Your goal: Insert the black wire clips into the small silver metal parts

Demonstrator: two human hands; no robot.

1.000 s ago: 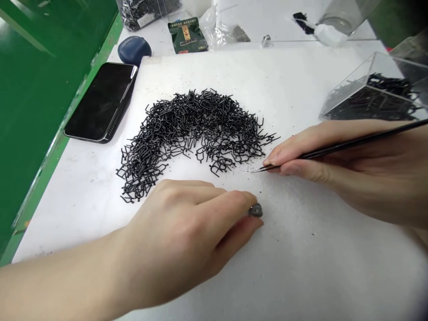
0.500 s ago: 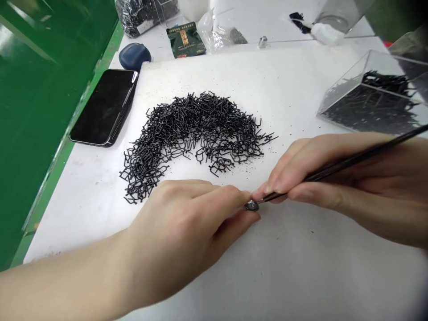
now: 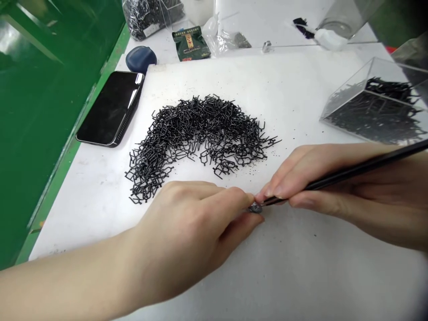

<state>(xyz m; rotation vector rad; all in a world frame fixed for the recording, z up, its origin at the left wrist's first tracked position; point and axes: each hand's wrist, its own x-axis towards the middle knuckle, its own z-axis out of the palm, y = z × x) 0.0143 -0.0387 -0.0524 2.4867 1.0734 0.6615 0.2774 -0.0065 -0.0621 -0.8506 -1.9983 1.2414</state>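
My left hand (image 3: 197, 232) pinches a small dark, shiny metallic piece (image 3: 255, 208) between thumb and forefinger; its exact kind is too small to make out. Black tweezers (image 3: 351, 174) are gripped in my right hand (image 3: 334, 187), their narrow tips pointing left at the metallic piece. The tips meet or nearly meet its right side; whether they hold a part is hidden. The fingertips of both hands are close together. Beyond them a curved heap of small black forked pieces (image 3: 200, 116) lies on the white work surface (image 3: 294, 276).
A black phone (image 3: 109, 109) and a dark blue case (image 3: 141, 59) lie at left. Farther back are a green packet (image 3: 190, 43), a clear plastic bag (image 3: 222, 42) and a small metal nut (image 3: 266, 46). A clear box (image 3: 344, 109) holding black pieces stands at right.
The whole view has shifted slightly, so things appear a little farther right and lower. The tweezers' shaft looks turned a little in my right hand. Both grips stay the same.
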